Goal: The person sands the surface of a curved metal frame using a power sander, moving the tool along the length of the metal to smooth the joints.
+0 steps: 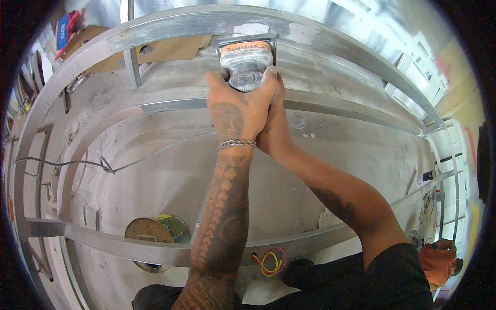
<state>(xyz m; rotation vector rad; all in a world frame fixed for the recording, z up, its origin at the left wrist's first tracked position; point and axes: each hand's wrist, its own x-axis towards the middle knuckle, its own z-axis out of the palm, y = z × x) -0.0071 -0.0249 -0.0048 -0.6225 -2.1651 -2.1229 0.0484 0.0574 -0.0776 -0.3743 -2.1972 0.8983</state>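
A dusty grey power sander (247, 61) with an orange band is held out at the far rail of a metal frame (181, 30). Its front edge meets the rail beside pale, whitish patches. My left hand (235, 106), with a chain bracelet at the wrist, is wrapped round the sander's rear body, thumb along the right side. Close against it, partly behind, my right hand (275, 121) also grips the sander from the right; most of its fingers are hidden.
A nearer rail (170, 105) crosses below the sander. A dark cable (67, 163) trails from the left. A round tin (155, 229) lies at the near rail (134, 250), where coloured wires (271, 261) stick out. Cardboard (173, 49) lies far left; an orange object (436, 263) is lower right.
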